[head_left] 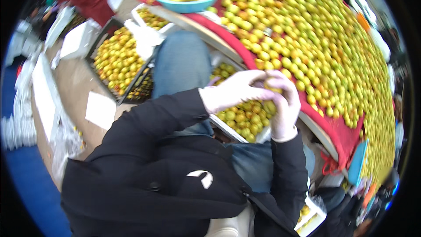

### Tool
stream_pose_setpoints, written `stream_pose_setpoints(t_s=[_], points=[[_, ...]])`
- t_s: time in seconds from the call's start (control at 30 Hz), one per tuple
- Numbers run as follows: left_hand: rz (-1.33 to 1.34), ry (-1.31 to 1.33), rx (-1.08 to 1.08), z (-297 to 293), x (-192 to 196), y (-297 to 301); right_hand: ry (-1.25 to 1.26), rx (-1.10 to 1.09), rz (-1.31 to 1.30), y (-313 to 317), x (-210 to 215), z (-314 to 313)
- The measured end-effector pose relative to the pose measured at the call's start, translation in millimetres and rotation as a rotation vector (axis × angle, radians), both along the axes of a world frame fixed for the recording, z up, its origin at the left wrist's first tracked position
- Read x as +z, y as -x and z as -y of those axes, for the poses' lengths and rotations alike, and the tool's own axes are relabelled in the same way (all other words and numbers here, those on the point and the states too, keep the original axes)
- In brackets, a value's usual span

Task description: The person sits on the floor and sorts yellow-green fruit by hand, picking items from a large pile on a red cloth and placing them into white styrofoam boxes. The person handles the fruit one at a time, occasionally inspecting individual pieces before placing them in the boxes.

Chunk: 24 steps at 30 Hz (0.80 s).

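While clamping a fruit (274, 90) in right hand (287, 105), with left hand (237, 88) at its nine o'clock, closure not discernible, judged it light, firm, bruisable, best gripped mid-body.

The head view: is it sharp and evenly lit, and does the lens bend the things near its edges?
In the head view, light looks diffuse, without hard shadows; in the head view, the left hand, the right hand and the heaped fruit look somewhat soft; in the head view, the long white box appears bowed near the rim, and the corners are black.
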State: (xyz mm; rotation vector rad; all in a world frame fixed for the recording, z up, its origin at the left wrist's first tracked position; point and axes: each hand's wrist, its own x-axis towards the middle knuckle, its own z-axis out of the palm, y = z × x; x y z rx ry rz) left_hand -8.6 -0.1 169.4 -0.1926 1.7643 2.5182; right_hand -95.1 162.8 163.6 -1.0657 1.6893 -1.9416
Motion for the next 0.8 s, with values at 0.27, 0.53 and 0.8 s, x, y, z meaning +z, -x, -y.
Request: stream_pose_setpoints(t_s=[0.27, 0.53, 0.8], points=[[-0.261, -0.332, 0.272, 67, -6, -61, -0.011, 0.044, 0.050, -12, 1, 1], [-0.297, -0.908, 1.312, 295, -101, -195, 0.044, -0.293, 0.078, 11, -4, -66], [-0.375, -2.520, 0.051, 316, -91, -122, -0.351, -1.062, -0.090, -51, 18, -259]])
